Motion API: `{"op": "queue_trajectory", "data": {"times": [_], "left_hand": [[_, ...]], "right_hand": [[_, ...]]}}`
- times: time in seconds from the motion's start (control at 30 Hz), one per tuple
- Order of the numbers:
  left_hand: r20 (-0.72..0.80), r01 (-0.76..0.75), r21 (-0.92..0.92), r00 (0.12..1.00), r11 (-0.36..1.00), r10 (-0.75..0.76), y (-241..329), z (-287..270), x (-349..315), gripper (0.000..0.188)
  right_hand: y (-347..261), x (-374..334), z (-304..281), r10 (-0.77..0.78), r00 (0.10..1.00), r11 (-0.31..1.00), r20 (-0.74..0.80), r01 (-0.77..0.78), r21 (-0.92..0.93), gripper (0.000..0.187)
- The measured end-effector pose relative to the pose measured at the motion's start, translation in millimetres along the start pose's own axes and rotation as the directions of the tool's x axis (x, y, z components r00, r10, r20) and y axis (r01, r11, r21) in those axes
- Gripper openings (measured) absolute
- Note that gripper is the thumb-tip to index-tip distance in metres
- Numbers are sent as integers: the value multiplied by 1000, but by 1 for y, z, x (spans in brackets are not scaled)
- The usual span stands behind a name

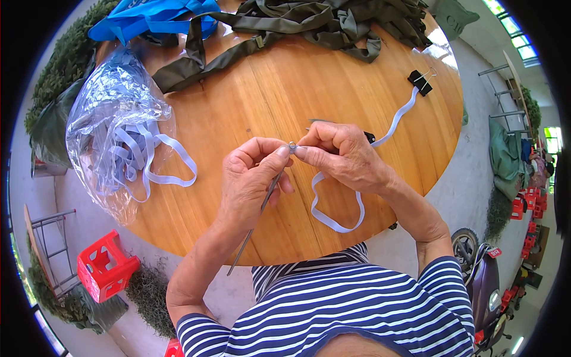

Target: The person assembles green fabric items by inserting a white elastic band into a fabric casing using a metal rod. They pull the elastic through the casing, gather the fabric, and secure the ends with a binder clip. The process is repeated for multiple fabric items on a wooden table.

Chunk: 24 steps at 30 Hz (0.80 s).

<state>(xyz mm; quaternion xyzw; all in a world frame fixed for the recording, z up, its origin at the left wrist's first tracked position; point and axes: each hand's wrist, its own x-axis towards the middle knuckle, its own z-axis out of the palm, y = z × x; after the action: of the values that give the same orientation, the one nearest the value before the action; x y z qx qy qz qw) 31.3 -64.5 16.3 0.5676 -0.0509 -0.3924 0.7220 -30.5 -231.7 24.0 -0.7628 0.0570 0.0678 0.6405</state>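
Note:
My left hand (253, 175) and my right hand (351, 154) meet over the table, both closed in a pinch. Between the fingertips is a small shiny metal piece (292, 146), too small to name. A thin grey metal rod (252, 231) slants down from my left fingers past the table's near edge; whether it joins the piece is hidden. Below my right hand curls a white elastic band (338, 227); its upper end disappears by the fingers. A white strip (398, 119) runs from beside that hand to a black binder clip (420, 83). A black-handled tool (369, 138) lies partly hidden under my right hand.
A clear plastic bag (116, 119) with white elastic bands spilling out lies on the wooden table (256, 107) at left. Dark olive fabric straps (285, 24) and a blue bag (154, 18) cover the far side. A red stool (106, 266) stands at lower left, a motorbike (485, 285) at right.

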Motion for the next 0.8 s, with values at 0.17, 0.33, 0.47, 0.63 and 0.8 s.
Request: {"op": "queue_trajectory", "data": {"times": [0.17,0.33,0.47,0.63,0.8], "left_hand": [[-23,-34,-59,999,998,33,-5,3,0,15],[-29,-105,-128,994,986,102,-7,7,-4,16],[-2,-72,-202,997,977,73,-6,6,-2,18],[-15,-54,-100,998,994,53,-7,2,-1,18],[-51,-92,104,994,990,98,-6,5,-5,19]], "right_hand": [[-2,-3,8,64,998,990,-29,-60,128,15],[-1,-1,8,58,998,945,18,-60,321,16],[1,-1,9,39,999,928,-6,-33,370,17],[3,1,7,68,994,961,83,-87,261,18],[6,-1,7,-134,989,985,59,139,-104,17]]}}
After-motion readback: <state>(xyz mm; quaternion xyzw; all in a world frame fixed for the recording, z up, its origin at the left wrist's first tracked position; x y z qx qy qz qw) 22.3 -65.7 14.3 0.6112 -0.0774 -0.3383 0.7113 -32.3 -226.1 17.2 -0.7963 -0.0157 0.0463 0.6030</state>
